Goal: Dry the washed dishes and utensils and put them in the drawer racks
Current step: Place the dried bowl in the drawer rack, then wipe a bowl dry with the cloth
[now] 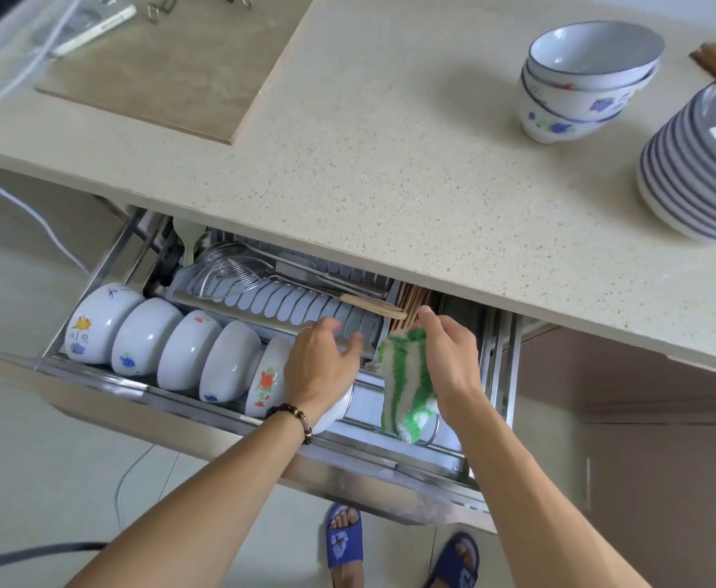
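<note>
While the right hand [447, 354] pinches a green cloth [405, 384] over the open drawer [237, 422], the left hand [320, 362] rests on a bowl [269, 379], fingers loosely curled.

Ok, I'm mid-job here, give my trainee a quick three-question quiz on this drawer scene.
1. True or false: the stack of plates is already in the drawer rack.
2. Which hand grips the green-striped cloth?
3. The bowls in the drawer stand: A) upright, B) on edge in a row, C) nested flat.

Key: 1 false, it sits on the counter. 2 the right hand. 3 B.
</note>
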Motion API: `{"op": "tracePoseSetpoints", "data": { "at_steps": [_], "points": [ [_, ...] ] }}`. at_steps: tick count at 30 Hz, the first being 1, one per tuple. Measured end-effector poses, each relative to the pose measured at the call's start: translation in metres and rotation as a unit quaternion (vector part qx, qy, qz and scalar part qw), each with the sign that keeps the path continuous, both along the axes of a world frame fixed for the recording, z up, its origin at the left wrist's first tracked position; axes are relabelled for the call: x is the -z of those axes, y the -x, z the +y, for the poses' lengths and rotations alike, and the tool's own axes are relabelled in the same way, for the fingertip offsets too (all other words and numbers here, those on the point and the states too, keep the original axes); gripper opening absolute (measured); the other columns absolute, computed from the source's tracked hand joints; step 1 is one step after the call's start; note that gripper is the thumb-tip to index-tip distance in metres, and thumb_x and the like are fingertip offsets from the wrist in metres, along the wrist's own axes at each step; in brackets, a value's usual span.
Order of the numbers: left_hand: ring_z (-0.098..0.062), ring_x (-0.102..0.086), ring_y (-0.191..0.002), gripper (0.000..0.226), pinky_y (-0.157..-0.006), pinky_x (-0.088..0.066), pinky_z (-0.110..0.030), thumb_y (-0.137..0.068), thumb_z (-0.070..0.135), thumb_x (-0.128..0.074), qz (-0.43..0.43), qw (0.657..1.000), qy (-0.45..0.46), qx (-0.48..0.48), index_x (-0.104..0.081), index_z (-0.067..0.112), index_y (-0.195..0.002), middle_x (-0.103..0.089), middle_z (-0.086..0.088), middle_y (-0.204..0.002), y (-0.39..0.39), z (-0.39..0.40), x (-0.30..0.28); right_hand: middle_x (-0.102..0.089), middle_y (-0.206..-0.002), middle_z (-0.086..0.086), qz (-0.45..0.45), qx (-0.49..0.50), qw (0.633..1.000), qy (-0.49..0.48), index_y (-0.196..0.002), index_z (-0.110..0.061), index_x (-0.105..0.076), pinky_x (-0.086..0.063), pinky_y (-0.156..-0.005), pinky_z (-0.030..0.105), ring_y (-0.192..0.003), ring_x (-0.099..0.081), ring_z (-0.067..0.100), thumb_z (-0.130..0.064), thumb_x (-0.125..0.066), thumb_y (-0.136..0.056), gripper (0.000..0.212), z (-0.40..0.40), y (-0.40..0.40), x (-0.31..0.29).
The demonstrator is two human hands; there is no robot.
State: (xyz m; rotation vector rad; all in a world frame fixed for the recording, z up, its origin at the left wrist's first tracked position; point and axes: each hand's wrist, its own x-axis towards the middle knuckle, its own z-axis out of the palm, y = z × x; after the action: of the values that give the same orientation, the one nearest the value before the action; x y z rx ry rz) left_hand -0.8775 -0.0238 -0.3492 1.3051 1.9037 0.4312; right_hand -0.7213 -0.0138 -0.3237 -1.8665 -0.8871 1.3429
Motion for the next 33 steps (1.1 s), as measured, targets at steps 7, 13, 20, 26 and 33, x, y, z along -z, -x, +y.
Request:
{"op": "tracePoseSetpoints", "data": {
  "at_steps": [7,13,20,26,33],
  "points": [
    [0.007,-0.065,-0.078,0.019,-0.066,-0.045,-0.009,-0.085,0.035,-0.079,-0.251,0.963,-0.004,0.097,-0.068,0.03,-0.099,-0.072,0.015,-0.087,-0.031,0.019,-0.076,-0.071,-0.104,0.021,0.158,0.049,0.986,0.004,-0.112,-0.011,-0.063,-0.05,-0.098,0.059,-0.099,-0.07,0.035,-0.075,-0.041,-0.087,0.072,0.011,-0.022,-0.067],
    [-0.01,-0.071,-0.087,0.013,-0.07,-0.05,-0.016,-0.097,0.024,-0.063,-0.3,0.948,-0.025,0.102,-0.07,0.016,-0.104,-0.075,0.002,-0.095,-0.056,0.047,-0.146,-0.06,-0.131,0.006,0.125,-0.087,0.986,-0.06,-0.133,-0.046,-0.053,-0.053,-0.099,0.05,-0.108,-0.069,0.025,-0.049,-0.066,-0.091,0.044,0.005,-0.074,-0.137],
    [0.015,-0.064,-0.07,0.013,-0.071,-0.042,-0.019,-0.099,0.024,-0.061,-0.331,0.93,-0.026,0.158,-0.064,0.028,-0.087,-0.071,0.027,-0.071,-0.117,0.084,-0.217,-0.068,-0.113,0.003,-0.073,-0.164,0.973,-0.148,-0.139,-0.036,-0.044,-0.061,-0.083,0.042,-0.092,-0.073,0.017,-0.032,-0.085,-0.077,0.075,0.015,-0.133,-0.194],
    [-0.015,-0.074,-0.09,0.013,-0.081,-0.055,-0.029,-0.097,0.026,-0.066,-0.264,0.952,-0.072,0.135,-0.075,0.018,-0.095,-0.078,0.005,-0.089,-0.17,0.125,-0.251,-0.065,-0.078,0.011,-0.092,-0.027,0.969,-0.229,-0.085,-0.01,-0.06,-0.049,-0.065,0.032,-0.071,-0.061,0.017,-0.016,-0.07,-0.092,0.014,0.055,-0.186,-0.214],
    [-0.019,-0.07,-0.084,0.02,-0.075,-0.053,-0.031,-0.086,0.037,-0.073,-0.261,0.957,-0.034,0.124,-0.074,0.018,-0.094,-0.076,-0.002,-0.092,-0.196,0.173,-0.241,-0.061,-0.087,-0.003,-0.05,0.083,0.973,-0.209,-0.106,-0.021,-0.059,-0.04,-0.065,0.026,-0.076,-0.054,0.013,0.005,-0.038,-0.094,0.036,0.118,-0.199,-0.219]
  ]
}}
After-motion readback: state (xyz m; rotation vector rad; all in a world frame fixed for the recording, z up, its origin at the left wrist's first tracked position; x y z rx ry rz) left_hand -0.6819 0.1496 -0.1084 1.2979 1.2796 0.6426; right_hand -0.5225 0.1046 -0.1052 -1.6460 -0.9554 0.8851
